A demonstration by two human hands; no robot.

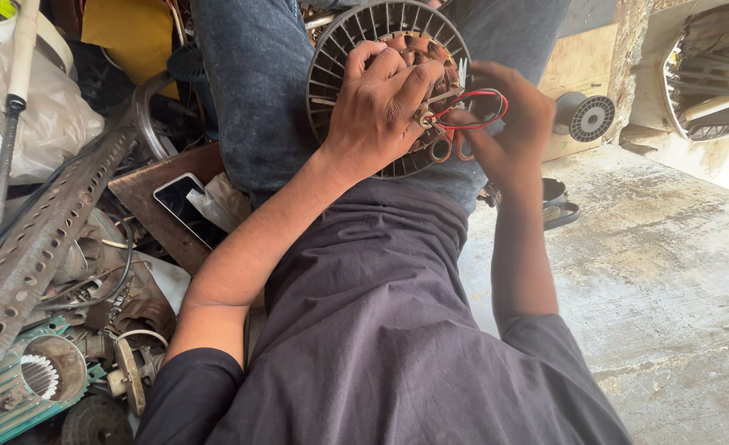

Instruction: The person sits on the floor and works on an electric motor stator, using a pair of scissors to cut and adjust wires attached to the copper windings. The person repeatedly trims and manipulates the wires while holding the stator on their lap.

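A round grey finned motor stator [340, 49] with copper windings rests on my lap, between my jeans-clad legs. My left hand [381, 103] lies over its middle, fingers curled on the windings. My right hand [509, 115] sits at the stator's right edge, pinching a looped red wire [484, 95] that leads off the windings. Thin white wires stick up beside the loop. The lower part of the stator is hidden under my hands.
On the left lies a heap of scrap: a perforated rusty metal bar [43, 239], a phone [185, 206] on a wooden board, a green motor housing [39, 375]. A small grey spool [587, 115] and a dark ring sit on the concrete floor [677, 272] at right.
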